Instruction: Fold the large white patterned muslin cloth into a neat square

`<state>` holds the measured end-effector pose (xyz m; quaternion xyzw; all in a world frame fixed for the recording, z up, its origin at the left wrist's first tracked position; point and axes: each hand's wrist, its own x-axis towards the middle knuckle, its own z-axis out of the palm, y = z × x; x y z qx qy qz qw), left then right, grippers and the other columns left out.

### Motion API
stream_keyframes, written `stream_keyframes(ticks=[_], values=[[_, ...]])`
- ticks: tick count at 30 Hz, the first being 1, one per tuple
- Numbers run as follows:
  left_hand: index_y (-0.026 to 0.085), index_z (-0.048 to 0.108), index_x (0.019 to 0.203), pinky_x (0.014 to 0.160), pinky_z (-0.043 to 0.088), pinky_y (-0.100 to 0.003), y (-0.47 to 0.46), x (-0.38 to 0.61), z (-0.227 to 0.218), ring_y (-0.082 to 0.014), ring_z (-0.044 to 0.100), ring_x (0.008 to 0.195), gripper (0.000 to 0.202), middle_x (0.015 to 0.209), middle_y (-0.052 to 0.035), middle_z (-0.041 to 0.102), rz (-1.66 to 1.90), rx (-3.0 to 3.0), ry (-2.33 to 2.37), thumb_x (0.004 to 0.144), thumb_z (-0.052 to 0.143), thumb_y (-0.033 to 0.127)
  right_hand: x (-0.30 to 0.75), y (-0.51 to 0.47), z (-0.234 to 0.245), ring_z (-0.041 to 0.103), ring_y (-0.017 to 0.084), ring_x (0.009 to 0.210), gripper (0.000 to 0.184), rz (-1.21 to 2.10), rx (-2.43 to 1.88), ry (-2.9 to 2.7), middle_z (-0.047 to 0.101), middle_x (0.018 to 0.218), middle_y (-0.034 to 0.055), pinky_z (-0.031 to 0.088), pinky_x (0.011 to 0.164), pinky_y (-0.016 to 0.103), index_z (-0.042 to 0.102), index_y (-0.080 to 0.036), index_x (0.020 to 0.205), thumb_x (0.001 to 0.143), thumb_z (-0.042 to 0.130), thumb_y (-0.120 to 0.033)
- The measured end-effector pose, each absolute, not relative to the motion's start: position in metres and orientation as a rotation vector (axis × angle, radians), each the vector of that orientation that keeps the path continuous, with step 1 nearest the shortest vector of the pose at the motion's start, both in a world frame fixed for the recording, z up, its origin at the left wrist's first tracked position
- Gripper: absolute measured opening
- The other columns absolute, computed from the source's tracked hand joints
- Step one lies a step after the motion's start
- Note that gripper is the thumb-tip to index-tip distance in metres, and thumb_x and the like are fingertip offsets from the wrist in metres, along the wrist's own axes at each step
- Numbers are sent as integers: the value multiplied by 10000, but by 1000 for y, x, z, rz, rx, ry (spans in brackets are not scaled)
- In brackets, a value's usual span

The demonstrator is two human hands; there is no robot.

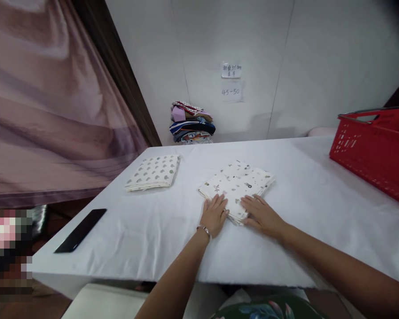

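A folded white cloth [236, 179] with small scattered prints lies turned cornerwise on the white-covered table. Flat on its near left edge rests my left hand [214, 215], fingers stretched out, a bracelet at the wrist. My right hand [262, 214] lies on the near right edge of the same cloth, its fingers also extended. Neither hand grips anything. To the left, apart from both hands, is a second folded white cloth [154, 172] with rows of grey prints.
A dark flat object [81, 230], like a phone, lies near the table's left edge. At the right stands a red plastic basket [372, 153]. Stacked folded fabrics [192, 124] sit beyond the far edge, by the wall. A pink curtain [60, 106] hangs at left.
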<state>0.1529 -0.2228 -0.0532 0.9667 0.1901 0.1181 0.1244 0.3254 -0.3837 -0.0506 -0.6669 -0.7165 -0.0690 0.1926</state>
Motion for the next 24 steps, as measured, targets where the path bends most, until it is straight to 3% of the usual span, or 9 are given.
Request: stream_keyframes(ticks=[6, 15, 24], values=[[278, 346, 1357, 1087, 154, -526, -222, 153, -53, -203, 186, 1362, 447, 1457, -19, 291, 333, 2776, 557, 933, 270, 394, 330, -394, -57, 265, 237, 1322, 609, -246, -1906, -2073, 349, 1413, 105, 238, 1077, 493, 295, -160, 1399, 888, 415, -470], [278, 368, 1342, 1084, 174, -524, -221, 152, -53, -202, 189, 1363, 444, 1451, -21, 306, 347, 2747, 564, 933, 256, 406, 363, -384, -41, 241, 220, 1333, 510, -233, -2116, -1815, 348, 1415, 82, 223, 1076, 502, 339, -208, 1379, 930, 307, -448], [276, 366, 1345, 1093, 162, -516, -222, 152, -51, -197, 172, 1368, 450, 1460, 0, 283, 332, 2743, 583, 933, 240, 408, 394, -382, -50, 249, 209, 1330, 495, -57, -2179, -1713, 349, 1418, 54, 213, 1082, 496, 355, -209, 1369, 934, 267, -428]])
